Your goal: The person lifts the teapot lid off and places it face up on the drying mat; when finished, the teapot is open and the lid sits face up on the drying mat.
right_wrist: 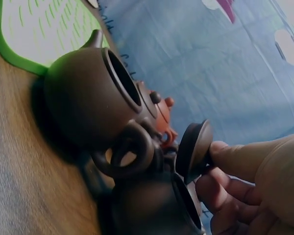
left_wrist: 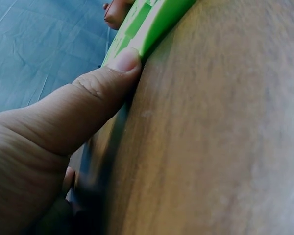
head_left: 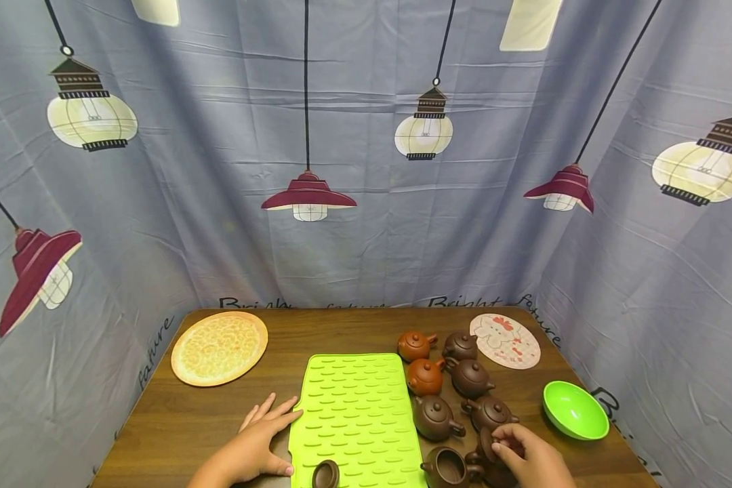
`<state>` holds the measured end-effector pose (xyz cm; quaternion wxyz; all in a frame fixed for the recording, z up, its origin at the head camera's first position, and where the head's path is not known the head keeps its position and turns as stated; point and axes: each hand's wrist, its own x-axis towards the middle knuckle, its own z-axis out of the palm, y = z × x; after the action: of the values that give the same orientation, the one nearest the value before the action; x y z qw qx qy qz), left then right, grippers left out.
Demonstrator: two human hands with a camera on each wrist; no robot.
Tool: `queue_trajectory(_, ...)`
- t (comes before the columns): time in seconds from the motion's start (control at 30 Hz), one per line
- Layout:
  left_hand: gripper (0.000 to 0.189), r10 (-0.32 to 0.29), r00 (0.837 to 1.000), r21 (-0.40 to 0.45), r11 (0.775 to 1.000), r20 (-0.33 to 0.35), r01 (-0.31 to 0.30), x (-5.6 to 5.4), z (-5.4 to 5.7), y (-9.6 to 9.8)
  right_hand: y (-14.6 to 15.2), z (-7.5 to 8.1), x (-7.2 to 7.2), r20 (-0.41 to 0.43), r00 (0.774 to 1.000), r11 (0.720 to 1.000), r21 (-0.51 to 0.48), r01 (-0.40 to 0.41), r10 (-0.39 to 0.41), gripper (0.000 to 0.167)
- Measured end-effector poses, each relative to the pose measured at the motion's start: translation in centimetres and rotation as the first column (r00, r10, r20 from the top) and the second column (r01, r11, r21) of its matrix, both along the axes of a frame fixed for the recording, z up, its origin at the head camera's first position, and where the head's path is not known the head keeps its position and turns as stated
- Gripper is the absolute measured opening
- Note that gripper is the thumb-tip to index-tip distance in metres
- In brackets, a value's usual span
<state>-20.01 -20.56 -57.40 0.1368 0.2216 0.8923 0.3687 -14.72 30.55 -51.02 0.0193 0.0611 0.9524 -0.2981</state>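
My right hand (head_left: 533, 457) pinches a dark brown teapot lid (right_wrist: 195, 149) between thumb and fingers. The lid is tilted close over the open mouth of a dark teapot (right_wrist: 152, 208), whose body the hand partly covers in the head view. Beside it stands another lidless dark teapot (head_left: 448, 469), its handle toward the first one. A second dark lid (head_left: 326, 474) lies inside-up on the lime-green mat (head_left: 360, 407). My left hand (head_left: 253, 440) lies spread at the mat's left edge, with the thumb (left_wrist: 125, 61) touching its rim.
Behind the open pots stand several lidded teapots, dark ones (head_left: 470, 378) and two orange-brown ones (head_left: 425, 377). A green bowl (head_left: 576, 411) sits at the right, a round pink-white mat (head_left: 505, 341) at the back right, and a round yellow mat (head_left: 219, 348) at the back left.
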Motion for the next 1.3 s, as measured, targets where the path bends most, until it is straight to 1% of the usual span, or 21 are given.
queue_trajectory(0.17, 0.106, 0.003, 1.000, 0.002, 1.000, -0.002, -0.003, 0.1, -0.1, 0.0, -0.8, 0.1, -0.1, -0.021, 1.000, 0.999, -0.036, 0.000, 0.000, 0.015)
queue_trajectory(0.23, 0.107, 0.003, 1.000, 0.000, 1.000, -0.004, -0.003, 0.1, -0.1, 0.0, -1.2, 0.1, -0.2, -0.019, 1.000, 0.998, -0.067, -0.012, 0.011, 0.014)
queue_trajectory(0.37, 0.107, 0.003, 1.000, -0.004, 1.000, 0.000, -0.003, 0.1, -0.1, -0.1, -2.0, 0.1, -0.2, 0.020, 1.000, 0.990, -0.143, -0.006, 0.009, 0.012)
queue_trajectory(0.5, 0.107, 0.004, 1.000, -0.004, 1.000, -0.001, -0.004, 0.1, -0.1, 0.0, -2.4, 0.0, -0.3, 0.053, 0.999, 0.972, -0.235, 0.004, 0.009, 0.017)
queue_trajectory(0.57, 0.107, 0.003, 1.000, -0.002, 1.000, -0.004, -0.003, 0.1, -0.1, 0.0, -2.3, 0.0, -0.4, 0.068, 0.997, 0.946, -0.323, -0.016, 0.040, 0.022)
queue_trajectory(0.63, 0.107, 0.002, 1.000, 0.002, 1.000, -0.005, -0.002, 0.1, -0.1, 0.0, -2.1, -0.1, -0.6, 0.086, 0.993, 0.904, -0.425, -0.042, 0.086, 0.028)
queue_trajectory(0.7, 0.107, 0.001, 1.000, 0.001, 1.000, -0.008, -0.001, 0.0, -0.1, 0.0, -1.8, -0.2, -0.7, 0.109, 0.986, 0.855, -0.516, -0.052, 0.125, 0.032)
queue_trajectory(0.8, 0.107, 0.000, 1.000, -0.003, 1.000, -0.008, 0.000, -0.1, -0.2, -0.1, -1.5, -0.4, -0.9, 0.136, 0.975, 0.773, -0.633, -0.050, 0.175, 0.033)
queue_trajectory(0.83, 0.107, 0.000, 1.000, -0.004, 1.000, -0.006, 0.000, -0.1, -0.2, -0.1, -1.4, -0.4, -1.0, 0.131, 0.971, 0.737, -0.673, -0.059, 0.198, 0.031)
queue_trajectory(0.87, 0.107, 0.001, 1.000, -0.007, 1.000, -0.005, -0.001, -0.1, -0.2, -0.1, -1.3, -0.5, -1.0, 0.125, 0.966, 0.692, -0.718, -0.071, 0.228, 0.027)
queue_trajectory(0.9, 0.107, 0.001, 1.000, -0.008, 1.000, -0.004, -0.001, -0.1, -0.2, -0.1, -1.3, -0.6, -1.1, 0.110, 0.958, 0.639, -0.764, -0.088, 0.263, 0.022)
queue_trajectory(0.97, 0.107, 0.003, 1.000, -0.007, 1.000, 0.000, -0.003, 0.0, -0.2, -0.1, -1.3, -0.7, -1.1, 0.067, 0.940, 0.523, -0.843, -0.127, 0.335, 0.014)
queue_trajectory(1.03, 0.107, 0.005, 1.000, -0.004, 1.000, 0.002, -0.005, 0.0, -0.2, -0.1, -1.3, -0.9, -1.2, 0.016, 0.914, 0.401, -0.902, -0.162, 0.406, 0.014)
queue_trajectory(1.07, 0.107, 0.006, 1.000, -0.004, 1.000, 0.001, -0.006, 0.0, -0.1, -0.1, -1.4, -0.9, -1.2, -0.002, 0.902, 0.353, -0.920, -0.171, 0.431, 0.016)
queue_trajectory(1.1, 0.107, 0.007, 1.000, -0.001, 1.000, 0.001, -0.007, 0.0, -0.1, -0.1, -1.5, -1.0, -1.2, -0.019, 0.893, 0.315, -0.932, -0.179, 0.451, 0.018)
queue_trajectory(1.13, 0.107, 0.006, 1.000, 0.001, 1.000, 0.001, -0.006, 0.0, -0.1, -0.1, -1.7, -1.0, -1.2, -0.028, 0.885, 0.288, -0.940, -0.181, 0.465, 0.019)
queue_trajectory(1.2, 0.107, 0.003, 1.000, 0.001, 1.000, -0.001, -0.003, 0.0, -0.1, -0.1, -2.0, -1.1, -1.3, -0.026, 0.875, 0.254, -0.952, -0.169, 0.484, 0.020)
queue_trajectory(1.3, 0.105, -0.003, 1.000, -0.004, 1.000, 0.002, 0.003, 0.0, -0.1, -0.1, -2.6, -1.2, -1.4, -0.007, 0.868, 0.232, -0.962, -0.140, 0.497, 0.022)
